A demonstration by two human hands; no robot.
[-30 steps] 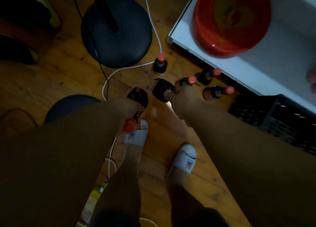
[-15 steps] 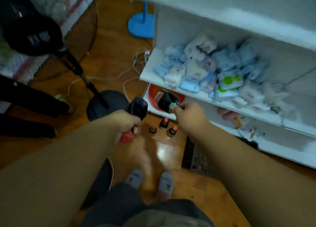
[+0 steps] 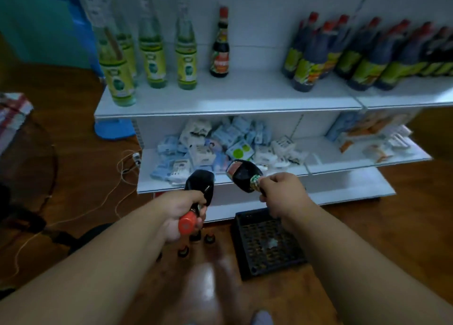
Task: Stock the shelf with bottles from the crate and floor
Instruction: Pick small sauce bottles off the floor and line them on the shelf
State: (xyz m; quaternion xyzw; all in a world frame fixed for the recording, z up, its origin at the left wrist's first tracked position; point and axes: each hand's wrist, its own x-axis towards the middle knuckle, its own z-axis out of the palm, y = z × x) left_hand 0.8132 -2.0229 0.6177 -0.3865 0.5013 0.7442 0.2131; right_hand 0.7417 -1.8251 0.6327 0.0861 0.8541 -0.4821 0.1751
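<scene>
Before the white shelf unit: I stand holding one bottle in each hand, both arms stretched forward.
Left grip: my left hand [image 3: 182, 208] is clamped round the neck of a dark glass bottle with a red cap [image 3: 199, 186]; the cap points back toward me and the base points toward the shelves.
Right grip: my right hand [image 3: 282, 193] pinches the neck of a second dark bottle with a green-patterned neck label [image 3: 244, 175], fingers curled over its cap; its base is tilted up and away, in front of the middle shelf edge.
Top shelf: the white shelf board [image 3: 245, 93] carries a row of clear bottles with yellow-green labels [image 3: 152, 52] at the left, one upright dark sauce bottle with a red cap and red label [image 3: 220, 47] standing alone near the middle, and a crowded group of dark bottles with green-yellow labels [image 3: 367, 50] at the right.
Middle shelf: a loose heap of small pale blue and white packets [image 3: 215, 143] lies on it; more packaged goods at the right are too blurred to name.
Floor: several small dark bottles with red caps [image 3: 196, 243] stand on the brown wooden floor [image 3: 392, 226] just below my left hand, beside a black perforated plastic crate [image 3: 267, 243].
Left side: white cables [image 3: 117, 177] trail across the floor near a blue stand base [image 3: 114, 130].
</scene>
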